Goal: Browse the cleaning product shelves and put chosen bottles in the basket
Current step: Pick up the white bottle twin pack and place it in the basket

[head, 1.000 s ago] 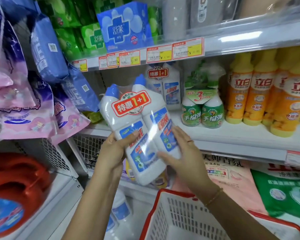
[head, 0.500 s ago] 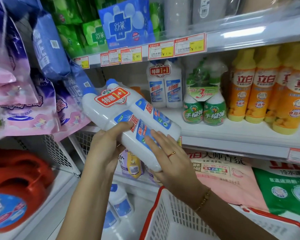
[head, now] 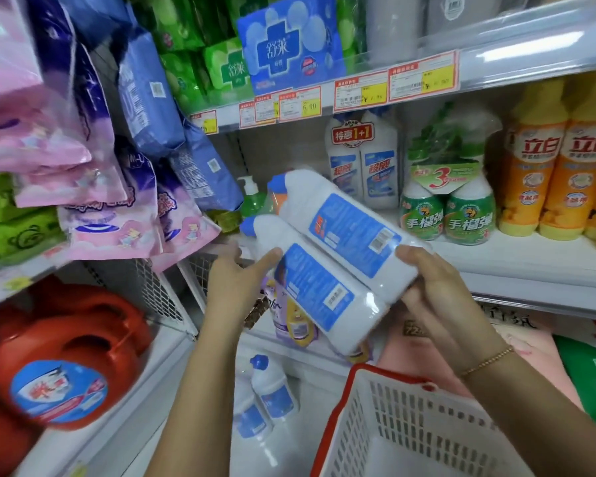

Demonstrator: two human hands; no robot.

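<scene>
A shrink-wrapped twin pack of white cleaner bottles (head: 327,259) with blue caps lies tilted in front of the middle shelf, caps to the upper left, its blue back labels facing me. My right hand (head: 434,290) grips the pack at its base. My left hand (head: 236,284) touches the lower bottle near its neck with thumb and fingertips, fingers spread. The white basket with a red rim (head: 334,418) hangs below the pack at the lower right; the part in view holds nothing.
A second twin pack (head: 362,160) stands on the shelf behind, beside green spray bottles (head: 448,208) and orange bottles (head: 558,160). Pink and blue bags (head: 83,187) hang on the left. Red jugs (head: 59,366) sit lower left. Small white bottles (head: 265,397) stand on the bottom shelf.
The pack has been tipped from upright to lying tilted and turned over, so the back labels face me instead of the front. My right hand moved to its base.
</scene>
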